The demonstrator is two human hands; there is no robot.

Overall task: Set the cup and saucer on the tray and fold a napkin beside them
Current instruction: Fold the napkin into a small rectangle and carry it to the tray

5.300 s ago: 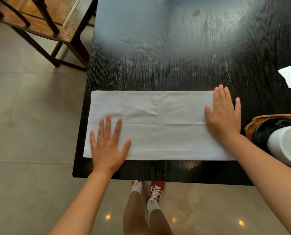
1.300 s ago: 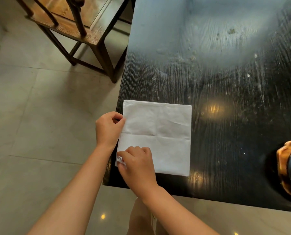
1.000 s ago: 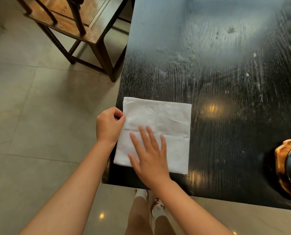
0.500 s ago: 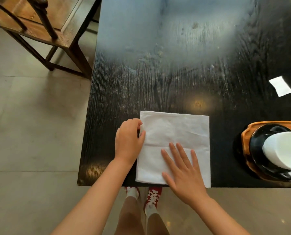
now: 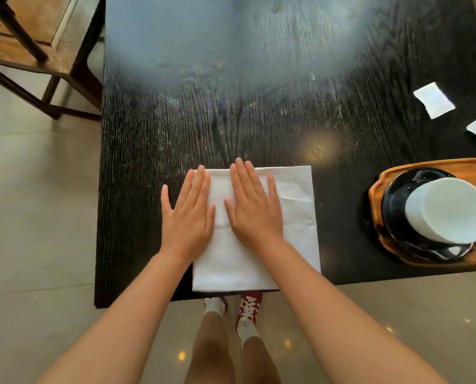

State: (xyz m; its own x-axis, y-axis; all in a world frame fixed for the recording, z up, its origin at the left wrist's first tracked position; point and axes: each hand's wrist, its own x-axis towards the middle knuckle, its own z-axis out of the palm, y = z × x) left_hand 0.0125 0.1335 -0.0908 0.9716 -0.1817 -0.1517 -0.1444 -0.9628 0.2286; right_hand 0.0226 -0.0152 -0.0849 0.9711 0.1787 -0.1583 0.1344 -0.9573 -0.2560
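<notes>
I am looking down at a black table (image 5: 259,120) where both hands are lying flat on the white napkin (image 5: 295,217). The left hand (image 5: 188,217) is pressing on the napkin's left edge with straight, spread fingers, its outer fingers spilling over onto the dark wood. The right hand (image 5: 255,209) is resting palm down just beside it, fingers straight and close together, reaching to the napkin's far edge. Neither hand is curling round or pinching anything; both are simply pressing the cloth flat. The napkin is lying as a folded rectangle at the near edge of the table, its near edge lining up with the table's rim.

Well to the right, apart from the napkin, the wooden tray (image 5: 431,169) is sitting on the table and running out of view at the right side. It is holding the black saucer (image 5: 395,206), and the white cup (image 5: 447,209) is standing on that saucer. The cup's inside is washed out and I cannot tell whether anything is in it.

Two small white paper pieces (image 5: 433,99) are lying on the table beyond the tray. A wooden chair (image 5: 34,42) is standing at the far left on the tiled floor (image 5: 31,203).
</notes>
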